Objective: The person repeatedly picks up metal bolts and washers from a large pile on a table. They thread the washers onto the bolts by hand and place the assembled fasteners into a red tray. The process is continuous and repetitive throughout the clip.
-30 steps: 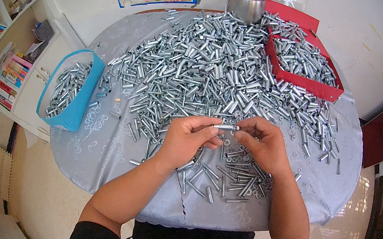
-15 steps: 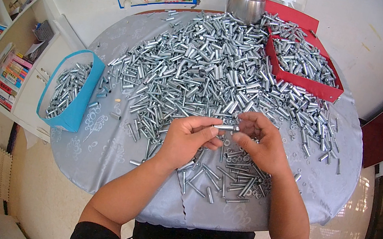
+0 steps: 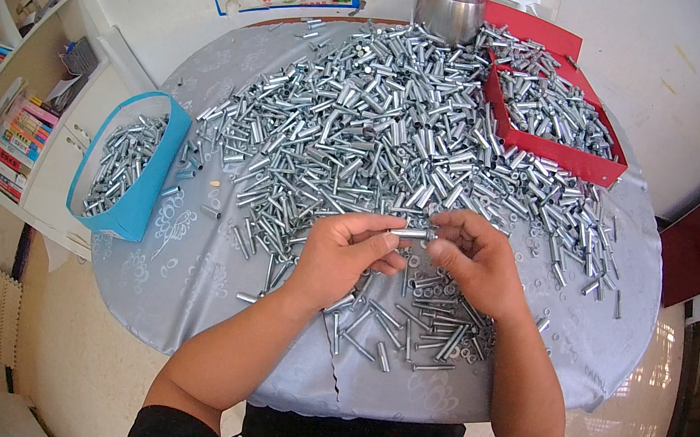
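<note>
Metal sleeves [image 3: 382, 132] heaped across surface [image 3: 193, 285]; bin [image 3: 128, 165] at left edge, tray [image 3: 559, 114] back right, canister [image 3: 450, 1] behind heap, shelves [image 3: 13, 92] far left.

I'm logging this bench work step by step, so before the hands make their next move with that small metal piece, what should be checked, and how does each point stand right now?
1. Piece held: the left hand and the right hand pinch one metal sleeve between their fingertips. Ok.
2. Both hands in view, unobstructed. Ok.
3. Sleeve fully fitted with its other part: too small to see. Cannot tell.
4. Stock within reach: the pile of metal sleeves covers the table just beyond the hands. Ok.
5. Room in the blue bin: partly filled, its walls stand above the load. Ok.
6. Red tray: heaped, pieces lie all around it. Not ok.
</note>
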Demonstrator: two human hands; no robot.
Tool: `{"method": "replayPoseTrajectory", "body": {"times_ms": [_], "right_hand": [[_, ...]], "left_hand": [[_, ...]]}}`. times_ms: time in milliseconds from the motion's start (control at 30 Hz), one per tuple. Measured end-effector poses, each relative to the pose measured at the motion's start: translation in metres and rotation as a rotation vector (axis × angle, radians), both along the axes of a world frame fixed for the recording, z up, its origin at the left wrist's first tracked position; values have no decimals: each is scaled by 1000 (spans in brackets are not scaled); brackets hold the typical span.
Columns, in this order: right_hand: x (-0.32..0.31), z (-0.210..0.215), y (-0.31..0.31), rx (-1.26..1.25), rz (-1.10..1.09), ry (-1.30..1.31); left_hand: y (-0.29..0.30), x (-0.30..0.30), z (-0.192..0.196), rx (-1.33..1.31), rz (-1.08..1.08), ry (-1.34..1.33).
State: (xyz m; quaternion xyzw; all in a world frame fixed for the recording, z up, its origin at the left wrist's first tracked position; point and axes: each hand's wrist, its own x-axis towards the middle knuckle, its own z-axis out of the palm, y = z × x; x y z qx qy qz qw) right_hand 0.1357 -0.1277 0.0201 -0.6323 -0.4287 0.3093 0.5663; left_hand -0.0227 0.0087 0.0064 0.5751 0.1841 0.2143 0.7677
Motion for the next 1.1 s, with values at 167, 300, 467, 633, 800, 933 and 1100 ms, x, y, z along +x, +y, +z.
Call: {"method": "replayPoseTrajectory", "body": {"times_ms": [167, 300, 467, 633, 800, 933, 1100], "right_hand": [[4, -8, -2, -15, 8, 60], [1, -8, 1, 50, -6, 64], [4, -6, -1, 1, 32, 95], [0, -9, 1, 120, 10, 80], [2, -5, -2, 9, 38, 93], [3, -6, -2, -2, 51, 123], [2, -5, 1, 87, 48, 239]], "left_hand": [[0, 0, 0, -1, -13, 7], [1, 0, -1, -12, -13, -12], [1, 0, -1, -10, -19, 11], [1, 0, -1, -30, -20, -6], [1, 0, 1, -10, -23, 15], [-1, 0, 4, 7, -16, 35], [-2, 0, 5, 14, -46, 15]]}}
